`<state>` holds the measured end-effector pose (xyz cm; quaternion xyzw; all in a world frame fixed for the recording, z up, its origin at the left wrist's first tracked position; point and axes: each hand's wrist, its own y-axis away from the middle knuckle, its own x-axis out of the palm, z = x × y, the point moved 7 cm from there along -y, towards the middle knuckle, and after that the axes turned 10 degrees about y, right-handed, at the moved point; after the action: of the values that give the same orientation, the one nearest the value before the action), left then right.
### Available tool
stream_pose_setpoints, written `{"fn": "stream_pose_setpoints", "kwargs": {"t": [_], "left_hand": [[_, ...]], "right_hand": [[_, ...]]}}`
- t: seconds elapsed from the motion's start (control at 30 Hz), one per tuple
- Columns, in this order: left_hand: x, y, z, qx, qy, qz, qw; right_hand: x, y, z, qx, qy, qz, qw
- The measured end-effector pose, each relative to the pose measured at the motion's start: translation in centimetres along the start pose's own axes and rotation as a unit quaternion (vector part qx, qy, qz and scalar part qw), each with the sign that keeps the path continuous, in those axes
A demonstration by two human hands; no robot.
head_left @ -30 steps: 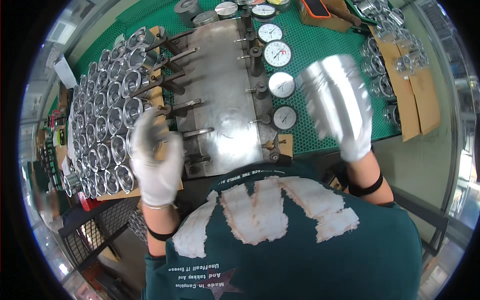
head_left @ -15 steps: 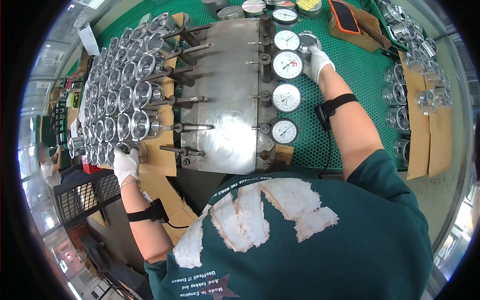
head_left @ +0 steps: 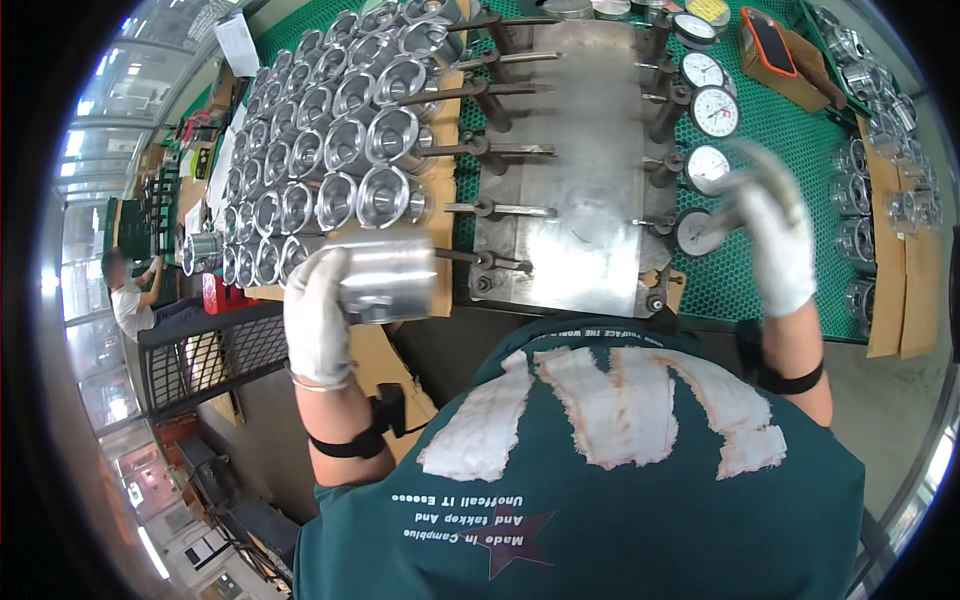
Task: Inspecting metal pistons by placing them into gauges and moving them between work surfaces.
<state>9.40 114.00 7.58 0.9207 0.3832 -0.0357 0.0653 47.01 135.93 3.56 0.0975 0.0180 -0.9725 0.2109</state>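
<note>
My left hand (head_left: 318,305), in a white glove, grips a shiny metal piston (head_left: 388,278) by its left end. The piston lies on its side in the air, at the near edge of the grouped pistons (head_left: 395,197). My gloved right hand (head_left: 772,225) is over the right side of the bench, beside the nearest dial gauges (head_left: 697,230). Motion smears its fingers, so whether anything is in them does not show. Between my hands lies a steel plate (head_left: 575,200), with metal rods and clamps along its left side and the gauges along its right.
Green perforated matting (head_left: 745,285) covers the bench. More pistons (head_left: 855,240) stand at the right beside cardboard (head_left: 895,300). An orange-edged phone (head_left: 766,45) rests on a box at the far right. Another person (head_left: 130,295) is in the left background.
My left hand has lifted a piston out from the near edge of the group. My right hand has come nearer, away from the round metal piece by the far gauges. The view has shifted.
</note>
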Motion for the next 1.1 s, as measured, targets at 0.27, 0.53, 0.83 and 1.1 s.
{"fn": "stream_pose_setpoints", "kwargs": {"t": [0.27,0.53,0.83,1.1], "left_hand": [[11.3,3.4,1.1,0.192,-0.054,0.439,0.876],[16.7,2.9,2.8,0.314,-0.289,0.416,0.803],[19.1,2.2,4.8,0.38,-0.245,0.354,0.819],[20.1,1.3,4.5,0.352,-0.167,0.369,0.844]], "right_hand": [[12.3,4.3,3.4,-0.255,0.202,0.121,0.938],[12.8,2.8,1.2,-0.163,0.471,0.147,0.854],[11.2,7.1,-6.9,0.232,0.051,0.235,0.943],[11.8,6.8,-8.6,0.156,0.079,0.184,0.967]]}}
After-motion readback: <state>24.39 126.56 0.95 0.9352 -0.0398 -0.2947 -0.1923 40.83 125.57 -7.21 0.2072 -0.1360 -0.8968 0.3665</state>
